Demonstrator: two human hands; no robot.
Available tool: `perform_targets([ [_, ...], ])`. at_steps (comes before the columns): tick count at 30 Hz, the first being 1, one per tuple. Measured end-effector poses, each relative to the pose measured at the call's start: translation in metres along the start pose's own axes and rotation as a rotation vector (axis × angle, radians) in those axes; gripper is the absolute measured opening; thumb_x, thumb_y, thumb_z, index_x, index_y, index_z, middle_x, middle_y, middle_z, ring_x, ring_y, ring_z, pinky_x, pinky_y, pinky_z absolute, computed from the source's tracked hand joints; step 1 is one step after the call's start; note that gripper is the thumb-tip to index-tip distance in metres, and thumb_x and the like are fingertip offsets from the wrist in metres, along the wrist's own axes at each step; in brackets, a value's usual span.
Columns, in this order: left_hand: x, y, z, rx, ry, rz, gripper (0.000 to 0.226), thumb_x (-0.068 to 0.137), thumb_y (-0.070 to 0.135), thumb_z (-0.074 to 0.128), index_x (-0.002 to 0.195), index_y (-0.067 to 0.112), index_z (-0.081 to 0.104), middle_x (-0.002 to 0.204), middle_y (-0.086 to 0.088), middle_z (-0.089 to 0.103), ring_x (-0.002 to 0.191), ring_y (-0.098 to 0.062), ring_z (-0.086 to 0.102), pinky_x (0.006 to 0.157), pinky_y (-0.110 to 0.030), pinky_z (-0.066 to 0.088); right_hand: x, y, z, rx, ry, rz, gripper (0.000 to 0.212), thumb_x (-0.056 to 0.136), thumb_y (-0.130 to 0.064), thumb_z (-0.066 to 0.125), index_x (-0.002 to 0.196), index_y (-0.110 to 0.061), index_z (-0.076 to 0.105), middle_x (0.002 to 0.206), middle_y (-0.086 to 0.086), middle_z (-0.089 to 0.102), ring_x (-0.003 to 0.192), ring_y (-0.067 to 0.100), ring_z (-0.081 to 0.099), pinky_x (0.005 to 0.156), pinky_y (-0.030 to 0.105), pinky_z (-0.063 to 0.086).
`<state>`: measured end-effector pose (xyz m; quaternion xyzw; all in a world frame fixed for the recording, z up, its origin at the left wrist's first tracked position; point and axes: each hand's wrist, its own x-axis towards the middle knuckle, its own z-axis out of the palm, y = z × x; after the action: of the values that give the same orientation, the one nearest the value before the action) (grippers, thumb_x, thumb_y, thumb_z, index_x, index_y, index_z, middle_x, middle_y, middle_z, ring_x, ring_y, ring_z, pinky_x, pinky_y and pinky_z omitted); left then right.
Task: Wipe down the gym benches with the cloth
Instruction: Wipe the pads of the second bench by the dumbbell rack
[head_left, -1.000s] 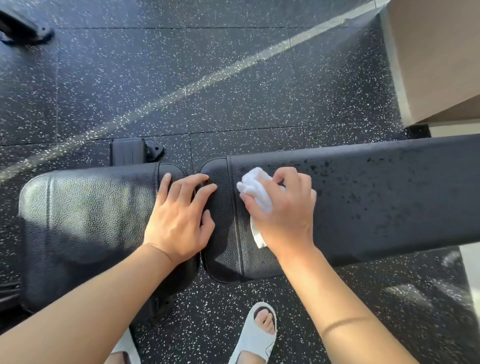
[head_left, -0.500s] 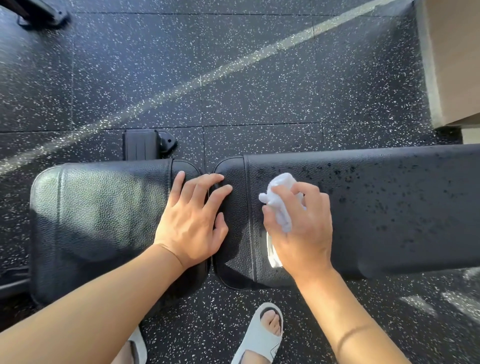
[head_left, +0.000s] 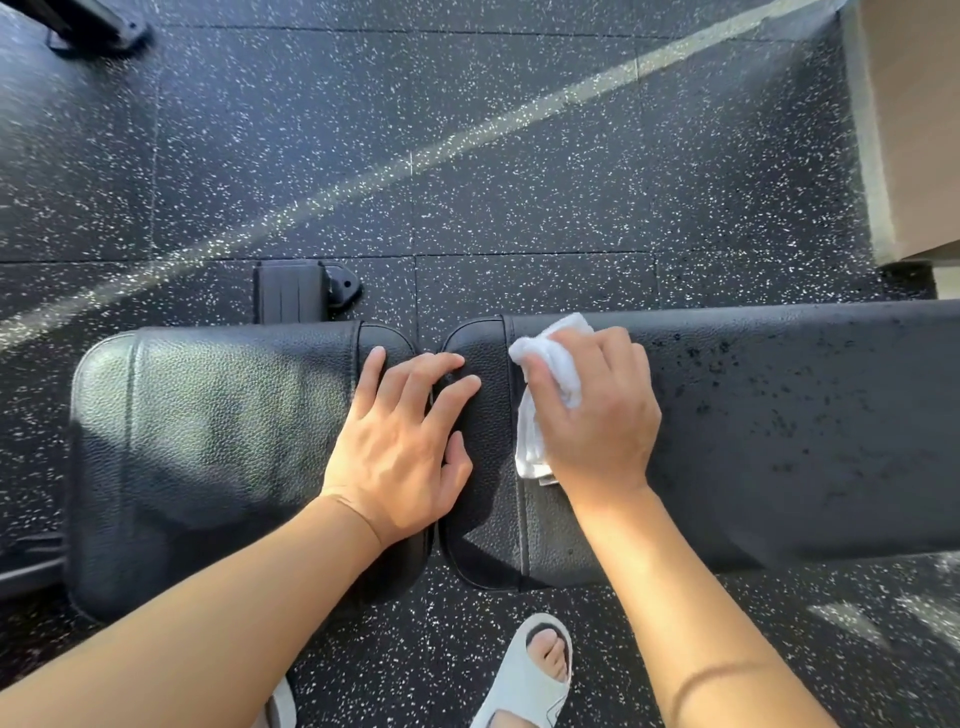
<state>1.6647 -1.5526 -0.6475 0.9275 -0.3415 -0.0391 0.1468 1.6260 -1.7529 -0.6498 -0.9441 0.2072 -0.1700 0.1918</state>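
A black padded gym bench runs across the view in two parts: a seat pad on the left and a long back pad on the right, speckled with dark droplets. My left hand rests flat across the gap between the pads, fingers spread. My right hand grips a bunched white cloth and presses it on the back pad near its left seam, close to the far edge. Part of the cloth hangs out below my palm.
Black speckled rubber floor surrounds the bench. A black bench foot sticks out behind the seat pad. Another machine's base lies at top left, a beige wall or box at top right. My sandalled foot stands below the bench.
My right hand has slid the cloth toward the far edge of the back pad. My left hand has stayed put across the gap.
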Motion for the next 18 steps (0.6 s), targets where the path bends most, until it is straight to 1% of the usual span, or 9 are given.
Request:
perform_targets([
  [3,0.0,0.0,0.0,0.0,-0.003,-0.003,0.053,0.087,0.029,0.061,0.138,0.015,0.061,0.148,-0.008,0.052,0.136,-0.033,0.051,0.127,-0.064,0.019,-0.006,-0.004,-0.006,0.018,-0.05,-0.012,0.028,0.102,-0.042,0.067,0.11,-0.016,0.067,0.101,0.002,0.053,0.088,0.024,0.051,0.062,0.036,0.042],
  [5,0.0,0.0,0.0,-0.002,-0.001,-0.003,0.053,0.087,0.029,0.06,0.138,0.015,0.061,0.148,-0.008,0.052,0.135,-0.034,0.051,0.127,-0.063,0.019,-0.031,0.0,-0.022,0.013,-0.137,-0.024,0.029,0.104,-0.044,0.061,0.114,-0.017,0.063,0.102,-0.001,0.05,0.087,0.023,0.047,0.064,0.036,0.04],
  [7,0.0,0.0,0.0,-0.007,0.001,-0.004,0.053,0.087,0.029,0.058,0.137,0.014,0.061,0.148,-0.009,0.052,0.135,-0.034,0.051,0.127,-0.063,0.019,-0.068,0.008,-0.04,0.024,-0.231,-0.074,0.028,0.106,-0.044,0.057,0.116,-0.018,0.064,0.1,-0.002,0.054,0.082,0.023,0.045,0.063,0.04,0.044],
  [9,0.0,-0.001,0.0,-0.014,0.002,-0.007,0.053,0.087,0.029,0.057,0.137,0.014,0.061,0.148,-0.009,0.052,0.134,-0.034,0.052,0.128,-0.063,0.018,-0.101,0.017,-0.055,0.022,-0.272,-0.154,0.026,0.103,-0.041,0.059,0.119,-0.02,0.061,0.099,0.0,0.062,0.077,0.024,0.048,0.062,0.04,0.048],
  [11,-0.001,-0.001,0.001,-0.012,0.001,-0.005,0.053,0.087,0.03,0.057,0.137,0.014,0.062,0.148,-0.009,0.052,0.135,-0.035,0.052,0.128,-0.063,0.018,-0.109,0.024,-0.056,-0.009,-0.251,-0.26,0.026,0.103,-0.041,0.061,0.117,-0.019,0.058,0.096,0.004,0.066,0.072,0.026,0.051,0.06,0.039,0.048],
  [12,-0.001,-0.001,0.002,-0.011,-0.001,-0.004,0.053,0.087,0.03,0.056,0.137,0.014,0.062,0.148,-0.009,0.052,0.135,-0.035,0.052,0.128,-0.063,0.018,-0.101,0.024,-0.052,-0.018,-0.242,-0.28,0.025,0.104,-0.04,0.059,0.114,-0.018,0.06,0.092,0.005,0.065,0.07,0.027,0.05,0.06,0.04,0.046],
  [13,-0.001,-0.001,0.002,-0.012,-0.003,-0.004,0.053,0.087,0.03,0.057,0.137,0.014,0.061,0.148,-0.009,0.052,0.135,-0.035,0.052,0.128,-0.063,0.017,-0.087,0.023,-0.045,-0.027,-0.235,-0.271,0.026,0.105,-0.041,0.057,0.111,-0.016,0.065,0.09,0.005,0.062,0.07,0.028,0.048,0.06,0.042,0.045],
  [15,0.0,-0.001,0.002,-0.011,-0.004,-0.007,0.054,0.086,0.03,0.057,0.138,0.014,0.061,0.148,-0.009,0.052,0.136,-0.035,0.051,0.128,-0.063,0.017,-0.047,0.013,-0.024,-0.043,-0.19,-0.191,0.033,0.106,-0.042,0.055,0.106,-0.013,0.07,0.092,0.006,0.06,0.075,0.028,0.047,0.064,0.042,0.043],
  [18,0.0,0.0,0.002,-0.002,-0.004,-0.004,0.054,0.085,0.03,0.058,0.137,0.014,0.061,0.148,-0.009,0.052,0.134,-0.035,0.052,0.127,-0.064,0.02,0.018,-0.003,0.011,-0.057,-0.039,-0.129,0.03,0.101,-0.041,0.064,0.107,-0.012,0.069,0.096,0.006,0.06,0.081,0.027,0.052,0.065,0.037,0.044],
])
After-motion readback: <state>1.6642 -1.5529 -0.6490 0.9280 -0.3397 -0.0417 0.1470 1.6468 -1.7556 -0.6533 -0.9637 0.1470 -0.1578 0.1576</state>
